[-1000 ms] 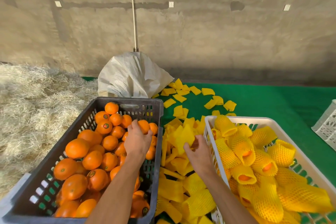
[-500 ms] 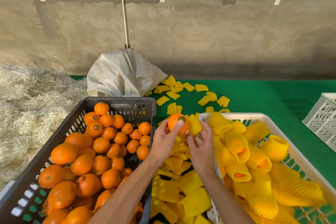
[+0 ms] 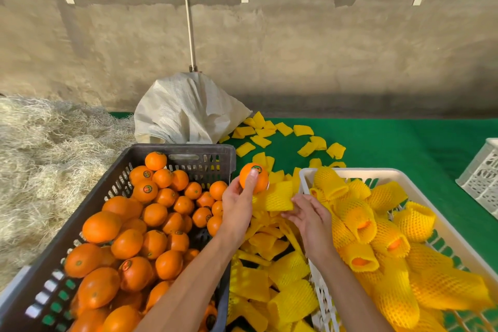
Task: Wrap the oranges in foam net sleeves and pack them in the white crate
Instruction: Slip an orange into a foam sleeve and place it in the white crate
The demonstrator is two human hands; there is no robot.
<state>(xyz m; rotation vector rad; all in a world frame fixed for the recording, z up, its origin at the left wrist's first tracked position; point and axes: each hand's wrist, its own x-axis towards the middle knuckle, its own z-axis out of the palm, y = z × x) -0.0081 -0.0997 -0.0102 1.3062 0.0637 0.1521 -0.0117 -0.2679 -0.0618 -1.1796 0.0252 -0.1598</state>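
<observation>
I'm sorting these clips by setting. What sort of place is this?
Probably a fruit packing shed: a dark crate of loose oranges, a white crate of oranges in foam sleeves, spare sleeves on green matting and straw against a bare concrete wall.

bare concrete wall (image 3: 296, 43), green floor mat (image 3: 404, 148), straw heap (image 3: 48, 159).

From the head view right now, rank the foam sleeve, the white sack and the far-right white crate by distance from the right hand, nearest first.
1. Foam sleeve: touching the right hand, just ahead.
2. White sack: back left, by the wall.
3. Far-right white crate: at the right edge.
</observation>
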